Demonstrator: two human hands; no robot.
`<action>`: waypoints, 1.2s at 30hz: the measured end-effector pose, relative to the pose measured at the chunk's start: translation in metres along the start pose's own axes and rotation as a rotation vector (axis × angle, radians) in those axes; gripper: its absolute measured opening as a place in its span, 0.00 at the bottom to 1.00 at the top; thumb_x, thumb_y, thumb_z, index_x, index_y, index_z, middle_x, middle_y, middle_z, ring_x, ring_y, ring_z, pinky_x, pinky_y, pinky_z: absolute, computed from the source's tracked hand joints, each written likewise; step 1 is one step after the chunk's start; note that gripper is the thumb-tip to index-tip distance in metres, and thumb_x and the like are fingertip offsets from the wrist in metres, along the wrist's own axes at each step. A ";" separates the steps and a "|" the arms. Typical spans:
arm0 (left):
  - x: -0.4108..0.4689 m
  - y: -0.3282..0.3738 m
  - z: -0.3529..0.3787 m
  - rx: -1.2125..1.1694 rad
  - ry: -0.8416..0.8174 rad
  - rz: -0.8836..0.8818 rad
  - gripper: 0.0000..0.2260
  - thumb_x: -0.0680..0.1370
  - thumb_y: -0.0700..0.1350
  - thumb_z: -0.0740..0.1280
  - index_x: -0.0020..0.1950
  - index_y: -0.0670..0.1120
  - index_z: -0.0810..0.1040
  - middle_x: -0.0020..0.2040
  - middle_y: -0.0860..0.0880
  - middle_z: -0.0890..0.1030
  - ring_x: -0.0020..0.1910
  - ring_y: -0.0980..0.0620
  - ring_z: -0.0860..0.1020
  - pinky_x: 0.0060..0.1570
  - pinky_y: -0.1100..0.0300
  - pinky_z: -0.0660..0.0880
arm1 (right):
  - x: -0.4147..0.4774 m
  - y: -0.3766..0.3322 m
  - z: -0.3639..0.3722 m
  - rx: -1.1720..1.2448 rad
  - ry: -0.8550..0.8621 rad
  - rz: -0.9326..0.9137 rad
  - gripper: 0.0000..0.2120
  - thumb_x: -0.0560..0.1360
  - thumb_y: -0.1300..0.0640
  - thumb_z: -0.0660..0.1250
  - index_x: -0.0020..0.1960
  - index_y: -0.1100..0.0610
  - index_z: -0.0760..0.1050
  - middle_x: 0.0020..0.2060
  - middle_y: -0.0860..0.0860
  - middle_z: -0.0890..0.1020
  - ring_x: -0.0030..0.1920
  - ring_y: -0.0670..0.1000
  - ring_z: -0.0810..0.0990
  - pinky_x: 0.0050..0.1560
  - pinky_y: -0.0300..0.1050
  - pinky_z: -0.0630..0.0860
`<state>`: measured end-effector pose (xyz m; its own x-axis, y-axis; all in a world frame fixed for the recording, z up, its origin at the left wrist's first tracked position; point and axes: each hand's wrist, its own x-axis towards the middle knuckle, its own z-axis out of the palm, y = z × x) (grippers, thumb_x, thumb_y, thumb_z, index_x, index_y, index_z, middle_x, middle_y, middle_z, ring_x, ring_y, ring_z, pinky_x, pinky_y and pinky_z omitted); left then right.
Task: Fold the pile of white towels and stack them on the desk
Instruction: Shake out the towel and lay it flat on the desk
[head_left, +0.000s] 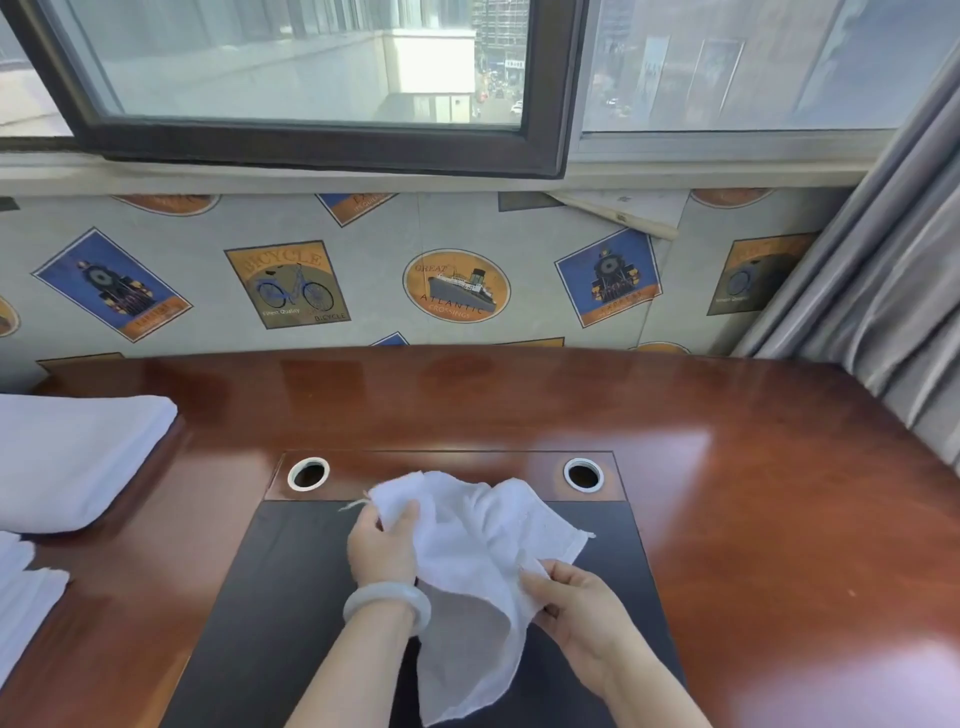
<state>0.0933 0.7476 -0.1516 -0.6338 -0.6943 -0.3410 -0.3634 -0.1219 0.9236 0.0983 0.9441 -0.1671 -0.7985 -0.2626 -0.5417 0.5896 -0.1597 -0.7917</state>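
Two ringed holes (308, 473) (583, 474) are set in the bench (753, 493) along the far edge of a dark inlay (280, 597). Their interiors are dark and their contents cannot be told.

One white towel (467, 561) is held crumpled and unfolded over the inlay, between both hands. Its lower end trails toward the near edge.

The left hand (382, 545) is raised palm-down, with a pale bangle (387, 605) at the wrist. Its thumb and fingers pinch the towel near the upper left corner. The right hand (576, 608) sits lower and nearer, fingers (540, 577) curled and pinching a fold at the towel's right side.

A folded white stack (72, 462) lies at the bench's left edge, well apart from the hands. More white towels (26, 597) lie just nearer than it.
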 end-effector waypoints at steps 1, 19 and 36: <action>-0.005 0.008 -0.002 0.182 0.000 0.200 0.04 0.80 0.42 0.65 0.48 0.44 0.79 0.41 0.49 0.76 0.42 0.48 0.74 0.37 0.60 0.68 | 0.000 -0.003 0.001 -0.054 0.062 -0.040 0.07 0.77 0.63 0.69 0.47 0.67 0.83 0.44 0.61 0.85 0.41 0.54 0.82 0.47 0.47 0.80; -0.058 -0.005 0.025 0.341 -0.301 0.878 0.07 0.77 0.41 0.67 0.47 0.50 0.84 0.45 0.61 0.77 0.47 0.62 0.78 0.44 0.72 0.71 | -0.022 -0.043 0.036 -0.307 0.298 -0.297 0.07 0.73 0.64 0.70 0.48 0.54 0.78 0.34 0.52 0.85 0.35 0.50 0.82 0.49 0.52 0.80; -0.066 0.011 0.009 0.415 -0.431 0.892 0.14 0.80 0.46 0.59 0.52 0.46 0.84 0.50 0.58 0.76 0.53 0.64 0.71 0.53 0.74 0.66 | -0.034 -0.044 0.039 -0.295 0.179 -0.451 0.19 0.71 0.70 0.71 0.43 0.46 0.86 0.36 0.50 0.85 0.39 0.46 0.81 0.46 0.40 0.78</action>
<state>0.1246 0.7987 -0.1201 -0.9431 -0.0946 0.3189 0.1976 0.6119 0.7658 0.1040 0.9229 -0.1034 -0.9867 -0.0604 -0.1511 0.1474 0.0610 -0.9872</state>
